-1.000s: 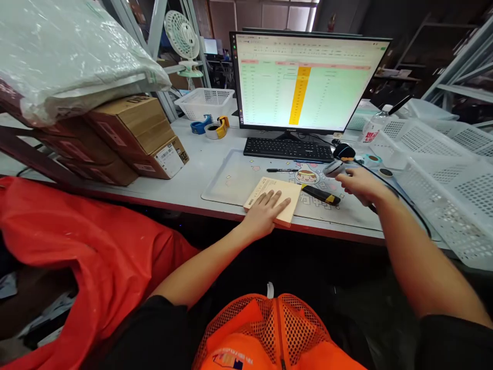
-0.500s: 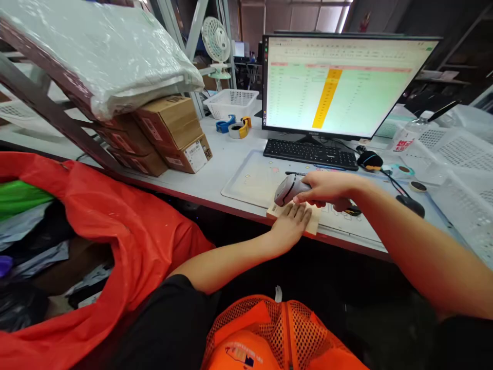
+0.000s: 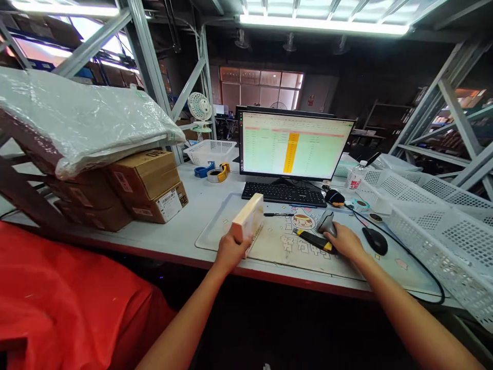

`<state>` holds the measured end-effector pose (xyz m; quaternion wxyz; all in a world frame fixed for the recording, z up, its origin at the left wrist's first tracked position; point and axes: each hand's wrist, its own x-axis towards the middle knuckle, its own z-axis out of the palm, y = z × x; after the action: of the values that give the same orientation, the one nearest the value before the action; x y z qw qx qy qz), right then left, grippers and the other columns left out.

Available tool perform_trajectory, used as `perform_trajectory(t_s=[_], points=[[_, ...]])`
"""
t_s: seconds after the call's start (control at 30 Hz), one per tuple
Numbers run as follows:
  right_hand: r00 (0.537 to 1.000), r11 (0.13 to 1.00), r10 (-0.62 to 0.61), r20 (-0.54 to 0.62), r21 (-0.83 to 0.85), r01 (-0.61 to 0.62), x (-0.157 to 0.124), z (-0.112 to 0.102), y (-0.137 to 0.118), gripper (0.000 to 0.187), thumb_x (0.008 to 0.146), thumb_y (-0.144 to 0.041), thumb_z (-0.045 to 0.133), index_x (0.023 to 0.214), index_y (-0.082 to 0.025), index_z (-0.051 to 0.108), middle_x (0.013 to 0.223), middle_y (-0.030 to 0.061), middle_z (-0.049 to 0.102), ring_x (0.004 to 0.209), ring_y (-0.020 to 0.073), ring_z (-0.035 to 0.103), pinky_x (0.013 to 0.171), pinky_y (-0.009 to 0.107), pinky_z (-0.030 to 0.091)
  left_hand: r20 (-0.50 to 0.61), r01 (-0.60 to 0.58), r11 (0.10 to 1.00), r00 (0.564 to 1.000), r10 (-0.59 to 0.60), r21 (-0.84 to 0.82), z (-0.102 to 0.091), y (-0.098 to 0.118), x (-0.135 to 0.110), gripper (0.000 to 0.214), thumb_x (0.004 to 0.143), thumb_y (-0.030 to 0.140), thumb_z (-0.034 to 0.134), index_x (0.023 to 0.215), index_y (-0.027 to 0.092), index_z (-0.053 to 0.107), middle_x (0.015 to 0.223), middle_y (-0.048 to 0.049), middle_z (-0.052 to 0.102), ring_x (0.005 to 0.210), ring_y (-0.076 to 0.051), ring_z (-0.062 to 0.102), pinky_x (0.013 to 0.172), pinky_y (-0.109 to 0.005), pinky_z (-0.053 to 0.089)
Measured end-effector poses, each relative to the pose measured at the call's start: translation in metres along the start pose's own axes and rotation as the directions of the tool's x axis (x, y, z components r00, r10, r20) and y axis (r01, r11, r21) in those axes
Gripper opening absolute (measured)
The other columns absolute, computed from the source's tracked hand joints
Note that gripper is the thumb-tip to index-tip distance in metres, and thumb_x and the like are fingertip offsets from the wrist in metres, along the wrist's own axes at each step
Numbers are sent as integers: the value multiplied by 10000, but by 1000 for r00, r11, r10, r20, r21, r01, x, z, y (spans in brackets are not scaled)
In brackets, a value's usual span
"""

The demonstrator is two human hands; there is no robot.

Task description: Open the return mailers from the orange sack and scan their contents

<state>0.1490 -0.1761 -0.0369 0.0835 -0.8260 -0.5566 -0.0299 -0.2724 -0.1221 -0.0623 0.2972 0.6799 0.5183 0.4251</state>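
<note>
My left hand (image 3: 230,251) grips a flat tan box (image 3: 248,222) and holds it tilted up on edge above the desk mat (image 3: 215,231). My right hand (image 3: 343,240) is closed round a grey handheld barcode scanner (image 3: 326,223), which rests low over the mat to the right of the box. A black and yellow utility knife (image 3: 314,240) lies just under and left of that hand. A black pen (image 3: 278,214) lies on the mat in front of the keyboard (image 3: 284,194).
A monitor (image 3: 293,148) with a green spreadsheet stands behind the keyboard. Brown cartons (image 3: 144,185) under a plastic-wrapped bundle (image 3: 77,118) sit at the left. White baskets (image 3: 439,226), a mouse (image 3: 375,240), its cable and a bottle (image 3: 355,177) are at the right. Red fabric (image 3: 69,303) lies lower left.
My left hand has lifted the tan box off the mat and tilted it upright. My right hand has drawn the scanner back to the right, away from the box. My head has tipped up.
</note>
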Motion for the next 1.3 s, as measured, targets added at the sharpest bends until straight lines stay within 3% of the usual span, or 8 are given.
perform_trajectory(t_s=[0.17,0.27,0.4,0.73,1.0,1.17,1.23,1.3], points=[[957,1000,5,-290,8,-3,10,3,75,612,1010,-570,500,1455,-174,639,1401,197,675,1314,384,618,1088,520,496,141,124,991,982,-129,40,-4,-20,5,474,771,615,684,912,164,722,881,-158,802,947,-368,768,808,-415,573],[923,988,120,-367,-46,-147,14,13,122,628,970,-589,531,1464,-219,644,1474,186,620,1318,434,595,1074,613,493,47,52,996,997,-56,78,-3,-22,4,465,764,569,688,1011,176,708,988,-145,804,941,-355,756,795,-409,564],[944,998,62,-325,16,-60,13,38,154,655,970,-527,519,1554,-232,558,1441,163,627,1213,362,661,1045,517,543,-137,10,996,990,-22,-89,-3,-24,0,500,763,553,706,1120,207,654,979,-85,787,893,-296,742,776,-363,565],[887,984,179,-426,92,-155,14,55,165,513,982,-423,501,1406,-201,684,1413,151,623,1157,322,658,1006,457,551,-556,-141,694,717,-420,-706,-11,-33,4,728,548,417,894,1140,261,499,1044,3,647,867,-164,644,786,-286,565],[874,974,227,-431,106,-200,10,49,156,490,953,-361,521,1370,-172,696,1393,159,637,1149,319,652,1008,455,544,-605,-183,708,685,-406,-682,-16,-24,17,511,669,453,865,1025,238,568,987,13,621,967,-219,651,1081,-469,549],[868,968,249,-429,117,-220,9,48,154,492,956,-358,508,1366,-165,698,1417,164,623,1180,331,644,1031,455,531,-774,-310,867,620,-126,-389,-21,-15,24,542,719,547,817,1040,238,508,1041,-23,603,1047,-272,667,1096,-526,541],[869,968,253,-426,120,-223,9,48,154,490,953,-353,511,1365,-163,697,1420,160,623,1192,330,640,1040,449,525,-765,-313,905,643,-22,-289,-21,-13,27,564,690,529,826,1059,229,523,1039,-39,619,1033,-277,673,1053,-498,561],[869,969,249,-427,117,-220,9,48,153,490,952,-347,513,1369,-161,693,1416,157,626,1196,327,639,1044,441,522,-680,-205,940,733,-37,-271,-19,-13,30,618,640,550,818,1089,213,558,1007,-48,643,924,-272,680,940,-487,599]])
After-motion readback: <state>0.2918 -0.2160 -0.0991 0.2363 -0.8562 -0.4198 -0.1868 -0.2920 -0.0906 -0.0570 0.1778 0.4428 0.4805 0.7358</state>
